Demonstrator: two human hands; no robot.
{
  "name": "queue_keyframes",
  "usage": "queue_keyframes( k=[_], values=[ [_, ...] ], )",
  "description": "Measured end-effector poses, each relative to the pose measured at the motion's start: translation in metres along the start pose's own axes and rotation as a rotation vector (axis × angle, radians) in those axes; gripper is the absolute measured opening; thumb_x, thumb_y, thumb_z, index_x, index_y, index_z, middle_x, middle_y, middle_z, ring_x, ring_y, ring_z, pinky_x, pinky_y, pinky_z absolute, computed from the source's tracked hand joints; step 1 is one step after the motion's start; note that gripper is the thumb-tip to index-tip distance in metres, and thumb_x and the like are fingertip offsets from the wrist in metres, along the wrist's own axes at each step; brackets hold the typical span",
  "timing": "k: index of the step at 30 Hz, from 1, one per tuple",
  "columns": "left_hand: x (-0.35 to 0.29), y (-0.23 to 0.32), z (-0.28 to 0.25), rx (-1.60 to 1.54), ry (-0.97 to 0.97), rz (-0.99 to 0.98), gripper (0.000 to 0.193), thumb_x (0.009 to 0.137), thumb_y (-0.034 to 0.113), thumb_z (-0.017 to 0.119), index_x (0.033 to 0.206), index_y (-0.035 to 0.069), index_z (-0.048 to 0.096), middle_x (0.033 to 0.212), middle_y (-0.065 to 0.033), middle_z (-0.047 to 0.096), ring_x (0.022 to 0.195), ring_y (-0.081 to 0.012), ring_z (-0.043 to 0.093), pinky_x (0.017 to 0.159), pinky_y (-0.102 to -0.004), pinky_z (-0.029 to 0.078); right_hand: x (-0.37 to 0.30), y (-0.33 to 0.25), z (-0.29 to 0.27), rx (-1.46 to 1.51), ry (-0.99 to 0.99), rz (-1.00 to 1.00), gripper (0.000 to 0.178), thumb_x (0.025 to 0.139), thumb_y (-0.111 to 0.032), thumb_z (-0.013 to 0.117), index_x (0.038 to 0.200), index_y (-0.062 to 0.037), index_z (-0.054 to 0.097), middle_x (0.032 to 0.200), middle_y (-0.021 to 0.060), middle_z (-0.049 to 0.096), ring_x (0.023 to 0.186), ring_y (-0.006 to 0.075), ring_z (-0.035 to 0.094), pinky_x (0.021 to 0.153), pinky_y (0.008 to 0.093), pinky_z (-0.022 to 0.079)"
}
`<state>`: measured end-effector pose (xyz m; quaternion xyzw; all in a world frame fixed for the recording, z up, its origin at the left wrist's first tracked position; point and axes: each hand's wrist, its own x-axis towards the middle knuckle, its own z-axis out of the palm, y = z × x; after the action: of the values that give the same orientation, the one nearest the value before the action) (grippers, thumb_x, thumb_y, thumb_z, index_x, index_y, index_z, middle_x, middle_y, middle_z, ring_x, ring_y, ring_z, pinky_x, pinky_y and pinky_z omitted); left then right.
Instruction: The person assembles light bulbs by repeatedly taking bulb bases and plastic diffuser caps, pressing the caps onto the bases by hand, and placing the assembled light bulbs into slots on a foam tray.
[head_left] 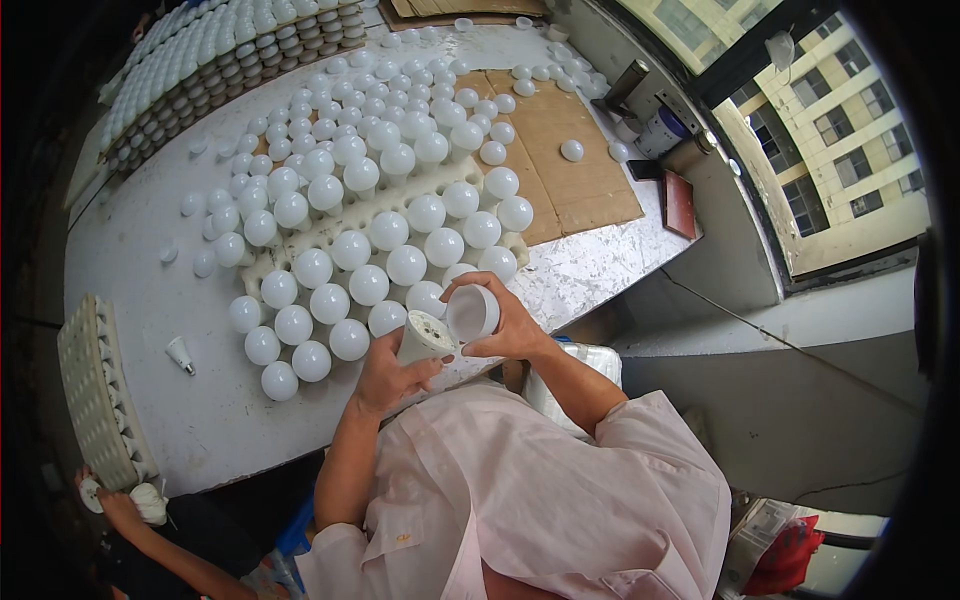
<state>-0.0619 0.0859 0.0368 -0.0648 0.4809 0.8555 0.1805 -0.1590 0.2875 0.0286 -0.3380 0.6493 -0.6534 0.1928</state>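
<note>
In front of my body, my left hand [380,375] is closed round a white LED bulb base [427,338], its open end up and the round board with dark spots showing. My right hand [515,325] grips a white dome bulb cover [473,312], its hollow side turned toward the base. The cover's rim is close beside the base's rim; I cannot tell if they touch. Just beyond my hands, rows of white round bulbs [406,265] stand in a pulp tray [355,215] on the white table [215,425].
Loose dome covers [350,90] spread over cardboard [570,195] behind the tray. Stacked trays of bulbs [240,60] stand far left, and pulp trays [95,390] at the left edge. A small bulb base [180,355] lies nearby. Another person's hand [120,508] shows lower left. A reddish notebook [679,205] lies right.
</note>
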Motion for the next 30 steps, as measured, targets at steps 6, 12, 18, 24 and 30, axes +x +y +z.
queue_keyframes(
  k=[6,12,18,24,30],
  values=[
    [-0.006,0.009,-0.011,0.34,0.006,-0.038,0.033,0.071,0.012,0.076,0.096,-0.005,0.062,0.079,-0.007,0.064,0.06,-0.0095,0.058,0.047,-0.0232,0.046,0.006,-0.032,0.023,-0.476,-0.147,0.017,0.075,0.058,-0.026,0.085,0.12,-0.004,0.049,0.11,0.015,0.056,0.102,0.0312,0.057,0.087,0.0387,0.046],
    [-0.013,0.008,-0.012,0.434,0.029,-0.016,0.033,0.068,0.014,0.079,0.09,-0.006,0.064,0.072,-0.0061,0.063,0.058,-0.0091,0.058,0.048,-0.0225,0.046,0.005,-0.024,0.029,-0.538,-0.236,-0.006,0.075,0.06,-0.027,0.083,0.122,-0.0039,0.047,0.106,0.0166,0.057,0.095,0.0336,0.059,0.08,0.0411,0.049],
    [-0.017,0.002,-0.019,0.504,0.028,-0.049,0.04,0.066,0.017,0.082,0.09,-0.008,0.062,0.073,-0.0081,0.063,0.056,-0.0106,0.059,0.047,-0.0237,0.049,0.008,-0.02,0.035,-0.555,-0.325,-0.019,0.073,0.061,-0.027,0.08,0.122,-0.0043,0.046,0.101,0.0159,0.056,0.09,0.0339,0.059,0.077,0.0426,0.049],
    [-0.019,-0.003,-0.021,0.499,0.042,-0.034,0.042,0.066,0.018,0.082,0.091,-0.008,0.062,0.072,-0.0082,0.063,0.056,-0.0111,0.059,0.047,-0.024,0.048,0.012,-0.016,0.034,-0.513,-0.407,-0.048,0.071,0.062,-0.024,0.08,0.121,-0.0037,0.047,0.106,0.0161,0.054,0.095,0.0338,0.057,0.079,0.0421,0.048],
    [-0.021,0.003,-0.01,0.51,0.067,-0.023,0.046,0.065,0.019,0.082,0.096,-0.009,0.061,0.076,-0.0086,0.064,0.056,-0.0109,0.059,0.047,-0.0237,0.048,0.02,-0.015,0.041,-0.323,-0.385,-0.297,0.065,0.061,-0.011,0.08,0.118,-0.0036,0.048,0.106,0.0146,0.052,0.098,0.0316,0.054,0.083,0.0398,0.047]
  ],
)
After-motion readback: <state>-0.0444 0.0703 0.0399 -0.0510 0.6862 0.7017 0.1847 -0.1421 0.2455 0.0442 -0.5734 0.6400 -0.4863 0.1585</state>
